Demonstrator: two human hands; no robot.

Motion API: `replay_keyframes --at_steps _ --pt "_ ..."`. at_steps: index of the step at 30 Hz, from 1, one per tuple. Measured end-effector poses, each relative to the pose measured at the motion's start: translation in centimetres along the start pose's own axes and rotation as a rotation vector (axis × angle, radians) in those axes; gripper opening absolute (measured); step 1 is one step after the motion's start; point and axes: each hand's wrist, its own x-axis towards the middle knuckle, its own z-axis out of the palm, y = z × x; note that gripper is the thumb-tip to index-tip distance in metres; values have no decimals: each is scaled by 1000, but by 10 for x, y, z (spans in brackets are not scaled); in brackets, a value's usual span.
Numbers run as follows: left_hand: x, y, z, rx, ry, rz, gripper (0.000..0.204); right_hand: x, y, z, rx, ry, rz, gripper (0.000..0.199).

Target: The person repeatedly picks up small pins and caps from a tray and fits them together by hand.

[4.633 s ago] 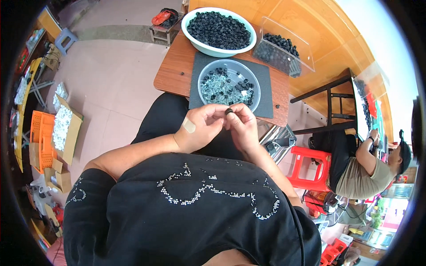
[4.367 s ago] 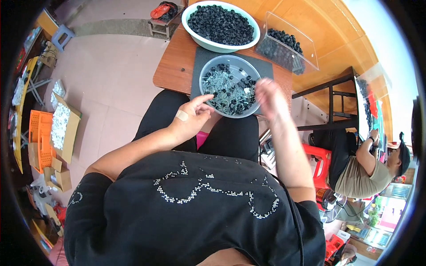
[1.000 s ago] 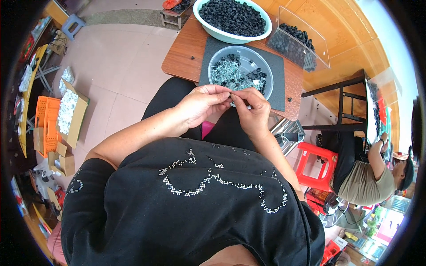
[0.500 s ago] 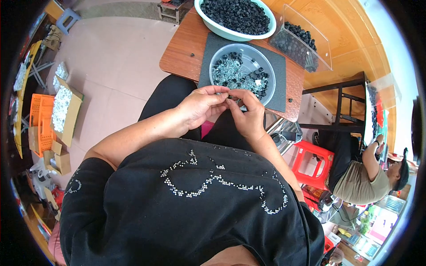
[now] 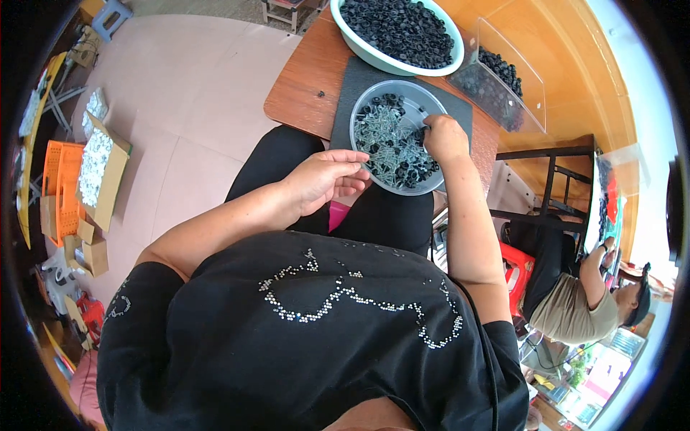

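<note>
A clear round bowl [image 5: 413,190] holds a heap of thin silvery metal pieces [image 5: 382,144], like screws or hooks, mixed with small black caps [image 5: 415,174]. My right hand [image 5: 447,140] reaches over the bowl's right side. Its fingertips are pinched together among the pieces, and whatever they grip is hidden. Beside the bowl's lower left rim is my left hand [image 5: 327,179], palm partly turned up. Its fingers stretch out, apart from one another, and no held piece shows in them.
The bowl overlaps a dark mat [image 5: 348,86] on a brown wooden table [image 5: 296,86]. Behind it stand a pale green basin [image 5: 394,67] and a clear box [image 5: 533,118], both with black caps. A loose cap [image 5: 321,94] lies left. Another person [image 5: 578,302] sits at right.
My hands were together in front of the bowl, fingers around a small piece. They have parted: the right moved up into the bowl, the left stayed near its rim.
</note>
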Motion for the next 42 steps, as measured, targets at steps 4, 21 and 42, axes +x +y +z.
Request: replay_keyframes --at_steps 4,21,42 --pt "5 -1 -3 -21 10 -16 30 4 4 11 -4 2 30 18" --pt "5 -1 27 -67 -142 91 27 -102 -69 -15 1280 115 -130 18" --pt "-45 2 67 251 -35 326 29 -155 -74 -53 1321 344 -199 17"
